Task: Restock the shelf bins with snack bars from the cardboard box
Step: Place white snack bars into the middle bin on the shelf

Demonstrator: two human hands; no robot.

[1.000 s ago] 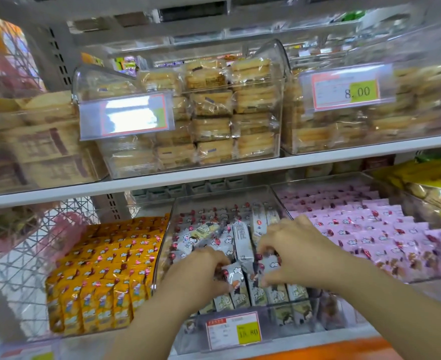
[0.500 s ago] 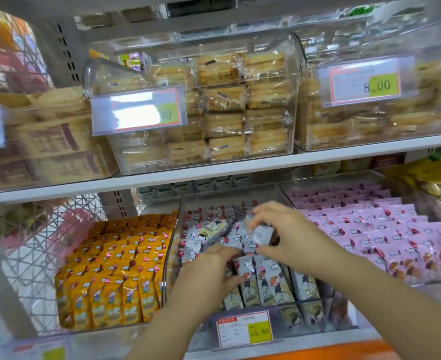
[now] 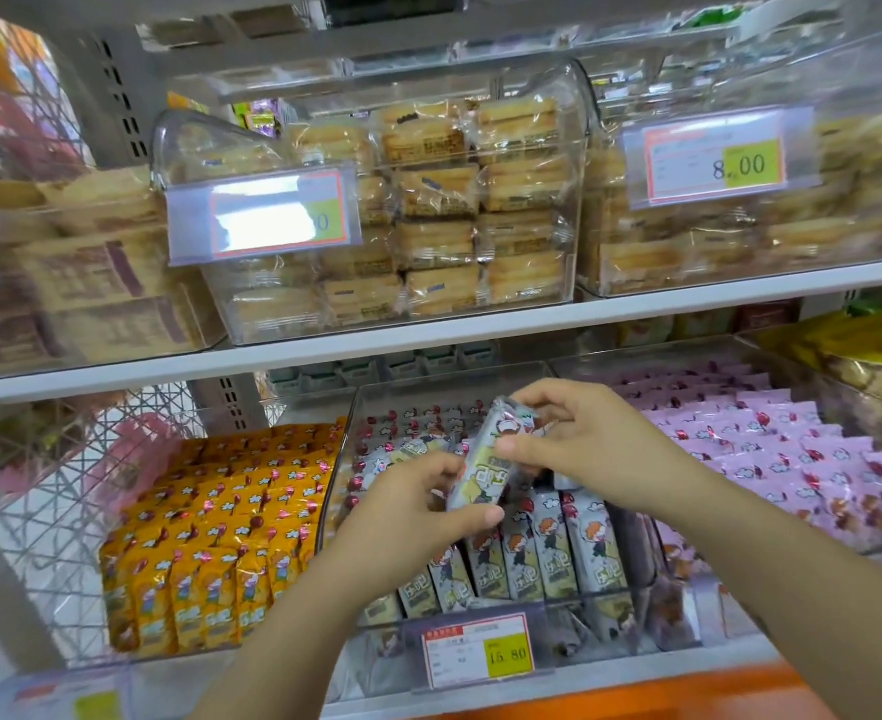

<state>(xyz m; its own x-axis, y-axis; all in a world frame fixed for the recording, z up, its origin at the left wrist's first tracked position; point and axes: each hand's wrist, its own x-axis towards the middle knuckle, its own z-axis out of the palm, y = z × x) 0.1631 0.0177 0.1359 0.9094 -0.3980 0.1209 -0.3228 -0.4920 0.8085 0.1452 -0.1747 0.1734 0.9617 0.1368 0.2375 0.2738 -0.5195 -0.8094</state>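
The middle clear bin (image 3: 431, 389) on the lower shelf holds rows of grey bars (image 3: 553, 543) standing on end, each printed with a cartoon figure and large Chinese characters. Above them, one snack bar (image 3: 483, 462) of the same kind is tilted and held at both ends. The left hand (image 3: 413, 517) has its grip pinched on the lower end, and the right hand (image 3: 584, 444) has its grip closed on the upper end. The left bin is packed with orange bars (image 3: 210, 537) and the right bin with pink packs (image 3: 771, 439). The upper bins hold wrapped cakes (image 3: 439, 200). The yellow tag (image 3: 480, 649) on the middle bin reads 15.80. An upper tag (image 3: 714, 166) reads 8.00.
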